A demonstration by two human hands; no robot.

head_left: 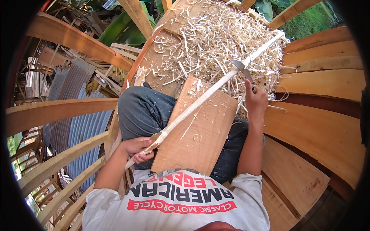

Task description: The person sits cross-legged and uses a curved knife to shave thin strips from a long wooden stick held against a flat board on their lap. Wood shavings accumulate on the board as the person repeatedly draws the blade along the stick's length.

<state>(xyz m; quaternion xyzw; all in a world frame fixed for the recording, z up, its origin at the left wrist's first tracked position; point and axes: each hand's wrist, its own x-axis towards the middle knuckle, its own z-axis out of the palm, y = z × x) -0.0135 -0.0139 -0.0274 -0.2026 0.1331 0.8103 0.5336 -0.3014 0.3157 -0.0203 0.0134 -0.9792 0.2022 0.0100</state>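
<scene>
A long pale wooden stick [200,99] slants across my lap, its far end lying over a heap of curled shavings. Near its lower end my left hand [138,148] is closed around it, next to a piece of brownish material [155,141] I cannot make out well. My right hand [257,101] grips a knife, its handle hidden by the fingers. The knife's curved metal blade [239,65] crosses the stick at its upper part and appears to touch it. Beneath the stick, a flat wooden board [204,133] rests tilted on my legs, with small shavings scattered on it.
Wood shavings [216,38] cover much of the wooden floor [165,50] ahead. Wide planks [316,127] form the right side. Wooden rails [65,111] stand on the left, with corrugated metal sheets [83,131] and scrap wood beyond them. Green leaves [123,30] show outside.
</scene>
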